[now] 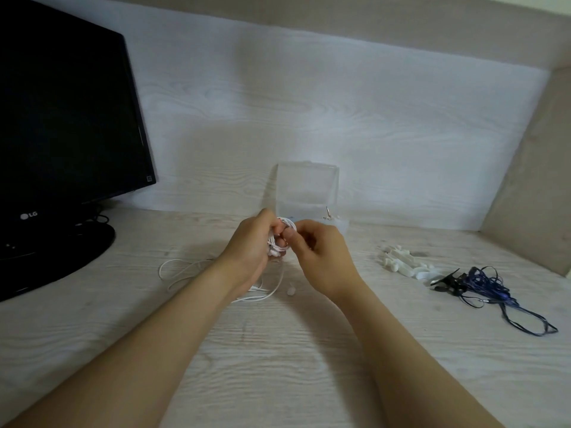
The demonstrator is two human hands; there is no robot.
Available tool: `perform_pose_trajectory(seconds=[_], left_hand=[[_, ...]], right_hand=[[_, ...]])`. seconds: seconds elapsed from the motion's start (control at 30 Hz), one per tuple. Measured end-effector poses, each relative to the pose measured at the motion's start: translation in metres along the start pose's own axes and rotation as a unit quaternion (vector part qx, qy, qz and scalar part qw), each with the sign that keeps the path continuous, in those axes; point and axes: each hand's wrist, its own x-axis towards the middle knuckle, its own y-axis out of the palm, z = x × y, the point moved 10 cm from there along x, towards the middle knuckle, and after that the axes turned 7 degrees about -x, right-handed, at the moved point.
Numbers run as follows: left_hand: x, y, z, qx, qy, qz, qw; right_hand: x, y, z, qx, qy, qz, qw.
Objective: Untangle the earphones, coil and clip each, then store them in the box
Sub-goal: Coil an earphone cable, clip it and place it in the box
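Note:
My left hand (247,251) holds a coil of white earphone cable (279,242) wound round its fingers, just above the desk's middle. My right hand (321,257) pinches the same white cable at the top of the coil. The cable's loose end (185,273) trails over the desk to the left and under my left wrist. A clear plastic box (306,193) stands open right behind my hands. A tangled dark blue earphone (488,288) lies on the desk at the right. White clips (408,264) lie in a small pile between the hands and the blue earphone.
A black monitor (61,118) on a round stand (46,261) fills the left. A small white piece (292,291) lies on the desk below my hands. The pale wood desk (278,350) ends at a white back wall and a beige side panel (531,180) on the right.

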Motion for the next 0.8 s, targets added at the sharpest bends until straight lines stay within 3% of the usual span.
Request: perform_pose_trajectory(seconds=[0.13,0.37,0.5,0.67,0.8], left_hand=[[0.001,-0.001,-0.005,0.077,0.032,-0.014,0.996],[-0.004,0.012,-0.009,0.173,0.132,0.017,0.976],[-0.007,0.011,-0.001,0.197,0.176,-0.019,0.964],[-0.023,0.032,-0.002,0.244,0.215,-0.025,0.945],[-0.028,0.053,0.002,0.283,0.255,-0.022,0.924]], right_hand=[[-0.002,-0.009,0.006,-0.06,-0.011,-0.067,0.996],[-0.005,-0.015,-0.001,-0.091,-0.003,-0.106,0.99],[-0.007,-0.019,0.0,-0.238,-0.038,-0.126,0.962],[-0.019,-0.046,0.02,-0.338,-0.093,-0.188,0.917],[-0.021,-0.08,-0.008,-0.376,-0.047,-0.213,0.901]])
